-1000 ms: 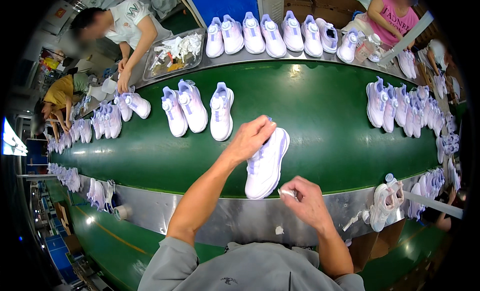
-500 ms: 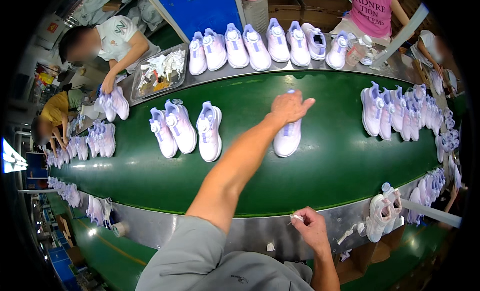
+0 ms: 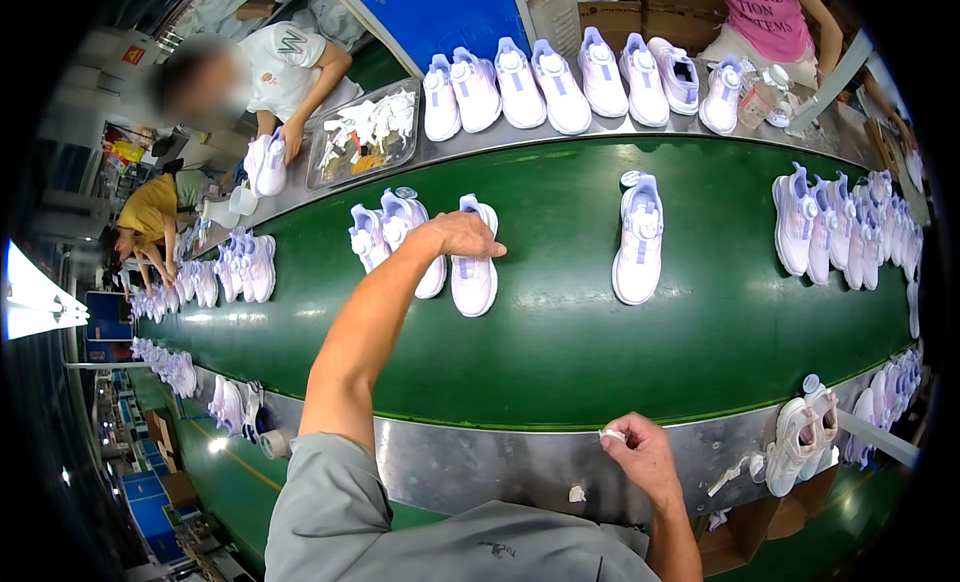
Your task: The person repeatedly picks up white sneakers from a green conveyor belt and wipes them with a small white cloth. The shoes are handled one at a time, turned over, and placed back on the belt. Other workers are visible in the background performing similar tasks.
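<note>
My left hand (image 3: 466, 235) is over the middle of a white and lilac sneaker (image 3: 474, 287), hiding its dial. Its fingers look loosely stretched toward the right, partly out of sight; whether they touch the shoe is hard to tell. Just left of it stand two matching sneakers, one of them a sneaker (image 3: 428, 278) partly behind my forearm. Another single sneaker (image 3: 637, 267) stands farther right, toe toward me, with a round tag (image 3: 632, 179) at its heel. Near the belt's front edge my right hand (image 3: 645, 457) pinches a small crumpled piece of white paper (image 3: 613, 436).
Sneakers line the far metal ledge (image 3: 700, 140), beside a clear tray (image 3: 318, 172) of paper scraps. More pairs stand on the green belt (image 3: 560, 362) at both ends. Two beige shoes (image 3: 797, 437) sit on the near ledge. Across the belt, a person in white (image 3: 290, 72) handles shoes.
My left hand has moved left, from the single sneaker to the rightmost of the three. The view has shifted left. My right hand still holds the paper.
</note>
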{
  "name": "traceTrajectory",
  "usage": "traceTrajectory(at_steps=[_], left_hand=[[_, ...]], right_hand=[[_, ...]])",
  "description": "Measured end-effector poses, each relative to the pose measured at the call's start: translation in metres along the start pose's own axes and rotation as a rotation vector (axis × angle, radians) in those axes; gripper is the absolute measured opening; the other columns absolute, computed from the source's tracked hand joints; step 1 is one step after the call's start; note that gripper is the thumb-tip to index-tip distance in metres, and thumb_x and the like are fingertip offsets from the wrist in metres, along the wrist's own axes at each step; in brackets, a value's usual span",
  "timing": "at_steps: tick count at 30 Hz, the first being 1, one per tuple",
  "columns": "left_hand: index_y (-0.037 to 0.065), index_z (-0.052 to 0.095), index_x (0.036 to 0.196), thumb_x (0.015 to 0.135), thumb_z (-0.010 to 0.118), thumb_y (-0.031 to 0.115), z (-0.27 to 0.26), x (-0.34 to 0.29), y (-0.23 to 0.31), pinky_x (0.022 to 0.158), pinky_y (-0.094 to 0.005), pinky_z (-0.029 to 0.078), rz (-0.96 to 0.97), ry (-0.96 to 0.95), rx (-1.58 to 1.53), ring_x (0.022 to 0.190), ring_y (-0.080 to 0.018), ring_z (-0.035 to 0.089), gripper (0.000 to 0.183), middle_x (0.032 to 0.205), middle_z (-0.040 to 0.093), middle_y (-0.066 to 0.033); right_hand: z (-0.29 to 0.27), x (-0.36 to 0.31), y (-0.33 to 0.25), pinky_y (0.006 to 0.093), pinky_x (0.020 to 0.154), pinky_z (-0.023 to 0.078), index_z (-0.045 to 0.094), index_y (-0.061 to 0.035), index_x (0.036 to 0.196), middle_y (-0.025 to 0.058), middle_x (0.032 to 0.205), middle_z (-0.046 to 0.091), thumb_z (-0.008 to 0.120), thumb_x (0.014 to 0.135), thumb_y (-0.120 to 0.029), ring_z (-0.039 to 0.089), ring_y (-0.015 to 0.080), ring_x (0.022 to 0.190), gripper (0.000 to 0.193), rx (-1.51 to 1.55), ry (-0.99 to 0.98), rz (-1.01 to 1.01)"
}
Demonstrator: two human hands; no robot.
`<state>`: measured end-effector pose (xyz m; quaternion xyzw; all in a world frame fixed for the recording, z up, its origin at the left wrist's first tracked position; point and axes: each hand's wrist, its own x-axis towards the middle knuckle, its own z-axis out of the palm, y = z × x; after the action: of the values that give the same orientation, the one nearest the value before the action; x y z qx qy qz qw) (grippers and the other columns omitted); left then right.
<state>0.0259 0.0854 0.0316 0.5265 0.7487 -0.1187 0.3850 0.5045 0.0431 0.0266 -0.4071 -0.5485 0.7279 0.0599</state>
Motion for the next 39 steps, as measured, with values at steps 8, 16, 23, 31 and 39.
traceTrajectory(at_steps=[8, 16, 23, 31, 39], left_hand=[[0.017, 0.080, 0.099, 0.091, 0.063, 0.064, -0.029, 0.009, 0.022, 0.082, -0.0526, 0.056, -0.184, -0.192, -0.370, 0.105, -0.0288, 0.066, 0.051, 0.115, 0.071, -0.0074], [0.009, 0.035, 0.156, 0.099, 0.049, 0.067, 0.073, -0.084, 0.070, 0.089, -0.0594, 0.058, -0.030, -0.136, -1.906, 0.124, -0.0407, 0.060, 0.083, 0.142, 0.054, -0.0249], [0.009, 0.041, 0.151, 0.100, 0.057, 0.055, 0.184, -0.166, 0.151, 0.110, -0.0592, 0.043, -0.045, -0.014, -2.622, 0.136, -0.0393, 0.044, 0.070, 0.148, 0.043, -0.0212], [0.010, 0.045, 0.148, 0.099, 0.059, 0.055, 0.219, -0.196, 0.161, 0.111, -0.0576, 0.041, -0.072, 0.024, -2.703, 0.135, -0.0406, 0.043, 0.068, 0.151, 0.039, -0.0216], [0.012, 0.041, 0.151, 0.099, 0.058, 0.057, 0.219, -0.198, 0.163, 0.102, -0.0543, 0.047, -0.003, -0.045, -2.695, 0.132, -0.0386, 0.047, 0.071, 0.150, 0.041, -0.0201]], right_hand=[[0.007, 0.001, -0.004, 0.0218, 0.067, 0.045, 0.066, -0.0034, 0.093, -0.0037, 0.084, 0.065, 0.071, 0.090, 0.000, 0.056, 0.0034, 0.075, 0.007, 0.034, -0.005, 0.025], [-0.004, 0.008, -0.036, 0.0203, 0.064, 0.043, 0.067, -0.0010, 0.098, -0.0051, 0.083, 0.062, 0.071, 0.092, -0.004, 0.052, 0.0014, 0.073, 0.008, 0.126, 0.359, -0.152], [0.011, 0.026, -0.050, 0.0200, 0.063, 0.043, 0.069, 0.0000, 0.102, -0.0031, 0.088, 0.065, 0.071, 0.093, -0.004, 0.052, 0.0025, 0.070, 0.010, 0.165, 0.461, -0.292], [0.019, 0.034, -0.063, 0.0299, 0.066, 0.048, 0.072, 0.0001, 0.096, 0.0072, 0.088, 0.067, 0.074, 0.087, -0.007, 0.057, 0.0142, 0.071, 0.012, -0.187, 0.438, -0.342], [0.021, 0.043, -0.060, 0.0334, 0.067, 0.049, 0.071, 0.0004, 0.094, 0.0095, 0.086, 0.066, 0.073, 0.085, -0.008, 0.060, 0.0193, 0.071, 0.013, -0.325, 0.431, -0.442]])
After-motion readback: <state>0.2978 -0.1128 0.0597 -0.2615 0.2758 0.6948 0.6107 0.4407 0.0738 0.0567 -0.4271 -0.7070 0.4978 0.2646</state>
